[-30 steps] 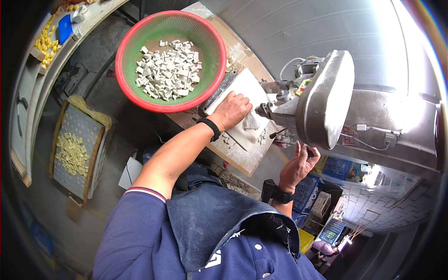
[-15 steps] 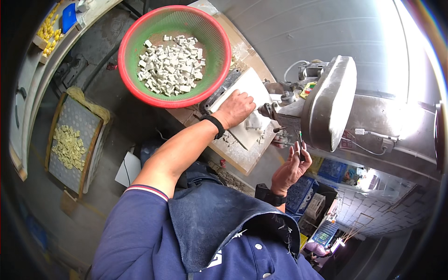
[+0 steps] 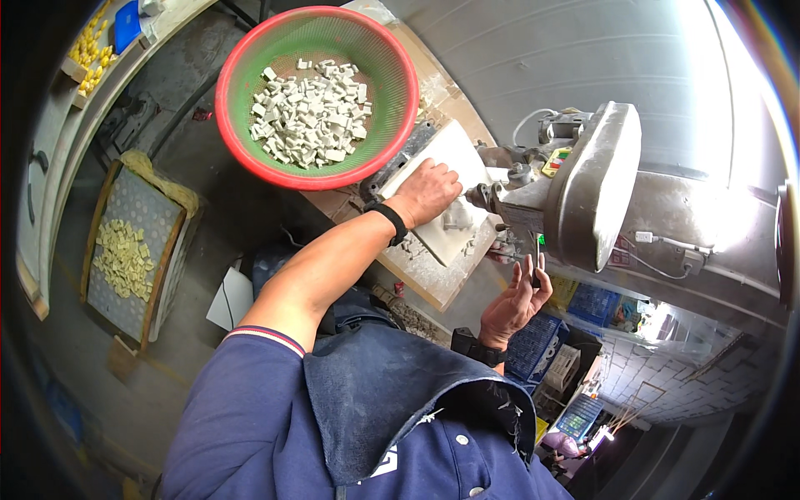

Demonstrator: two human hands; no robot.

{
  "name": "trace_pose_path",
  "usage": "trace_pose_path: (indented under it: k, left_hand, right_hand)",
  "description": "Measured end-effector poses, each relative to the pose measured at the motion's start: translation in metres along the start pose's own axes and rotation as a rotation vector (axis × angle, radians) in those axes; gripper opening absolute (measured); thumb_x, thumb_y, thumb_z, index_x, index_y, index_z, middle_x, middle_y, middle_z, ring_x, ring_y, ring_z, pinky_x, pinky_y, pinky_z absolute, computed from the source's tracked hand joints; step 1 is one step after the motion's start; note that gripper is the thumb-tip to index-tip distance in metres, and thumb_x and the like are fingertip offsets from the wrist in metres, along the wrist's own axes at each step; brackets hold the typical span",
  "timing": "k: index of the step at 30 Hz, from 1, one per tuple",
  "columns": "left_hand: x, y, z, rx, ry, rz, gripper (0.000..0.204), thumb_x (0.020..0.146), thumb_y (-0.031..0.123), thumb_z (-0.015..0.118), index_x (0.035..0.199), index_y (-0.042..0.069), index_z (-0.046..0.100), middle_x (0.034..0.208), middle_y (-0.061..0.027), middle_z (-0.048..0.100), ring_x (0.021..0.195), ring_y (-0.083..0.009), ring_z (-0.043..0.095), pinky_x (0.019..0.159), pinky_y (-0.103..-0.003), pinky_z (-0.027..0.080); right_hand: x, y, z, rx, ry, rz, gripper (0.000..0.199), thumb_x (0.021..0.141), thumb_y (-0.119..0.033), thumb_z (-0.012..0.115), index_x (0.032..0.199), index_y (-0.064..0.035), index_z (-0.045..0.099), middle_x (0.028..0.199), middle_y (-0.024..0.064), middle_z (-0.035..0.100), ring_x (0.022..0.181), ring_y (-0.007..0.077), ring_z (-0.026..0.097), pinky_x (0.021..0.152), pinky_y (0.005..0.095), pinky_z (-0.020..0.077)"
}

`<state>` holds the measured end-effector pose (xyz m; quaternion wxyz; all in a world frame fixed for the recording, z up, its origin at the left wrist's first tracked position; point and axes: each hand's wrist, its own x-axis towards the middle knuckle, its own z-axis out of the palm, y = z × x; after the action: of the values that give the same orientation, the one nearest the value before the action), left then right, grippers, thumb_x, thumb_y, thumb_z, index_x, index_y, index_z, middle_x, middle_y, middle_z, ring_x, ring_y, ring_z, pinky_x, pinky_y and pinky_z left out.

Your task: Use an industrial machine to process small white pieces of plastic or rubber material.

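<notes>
My left hand [image 3: 428, 193] is closed, knuckles up, over a white board [image 3: 454, 142] under the machine's spindle [image 3: 482, 197]. Whatever its fingers grip is hidden beneath them. A whitish block [image 3: 457, 218] lies close to that hand on the board. Off to the right, my right hand [image 3: 512, 308] has its fingers bent around a slim dark handle [image 3: 537, 271] below the machine's grey housing [image 3: 593, 187]. A green spot shows near the handle's upper end.
A red-rimmed green basket [image 3: 233, 137] with many small whitish pieces stands at the far left of the work table [image 3: 442, 287]. Similar pieces lie on a grey dotted tray [image 3: 162, 200] at left. Blue crates [image 3: 529, 350] stand at lower right.
The whole view has shifted slightly. My right hand and the dark handle have moved a little, and the green spot shows more clearly. My left hand keeps its place on the board.
</notes>
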<state>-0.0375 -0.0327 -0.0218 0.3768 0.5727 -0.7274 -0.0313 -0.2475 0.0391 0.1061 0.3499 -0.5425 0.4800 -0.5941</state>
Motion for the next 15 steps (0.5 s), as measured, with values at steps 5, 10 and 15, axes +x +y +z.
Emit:
trace_pose_path:
  k: [5,10,15]
  left_hand:
    - [-0.001,0.0,0.0,-0.001,-0.001,-0.002,0.01,0.083,0.014,0.056,0.08,0.015,0.065,0.083,-0.0004,0.063,0.087,-0.0179,0.062,0.081,-0.035,0.044]
    - [-0.002,-0.001,0.001,-0.014,0.018,-0.005,0.009,0.083,0.013,0.056,0.081,0.015,0.064,0.082,-0.0006,0.062,0.086,-0.0182,0.061,0.079,-0.035,0.044]
    - [-0.001,-0.001,0.003,0.01,0.01,-0.008,0.009,0.083,0.013,0.056,0.08,0.015,0.065,0.082,-0.0006,0.062,0.086,-0.0178,0.061,0.08,-0.035,0.044]
  right_hand:
    - [-0.004,0.002,-0.003,0.013,-0.007,0.004,0.025,0.097,-0.003,0.046,0.121,-0.0068,0.053,0.143,0.0199,0.049,0.127,0.0294,0.055,0.107,0.0422,0.0429]
    - [-0.007,0.004,-0.007,-0.005,-0.004,0.033,0.028,0.096,-0.002,0.045,0.122,-0.0072,0.054,0.144,0.0192,0.049,0.128,0.0292,0.055,0.107,0.0415,0.0419]
    - [-0.01,0.008,-0.01,-0.002,-0.008,0.027,0.03,0.096,-0.001,0.046,0.123,-0.0074,0.056,0.144,0.0165,0.049,0.13,0.0281,0.054,0.107,0.0411,0.0416]
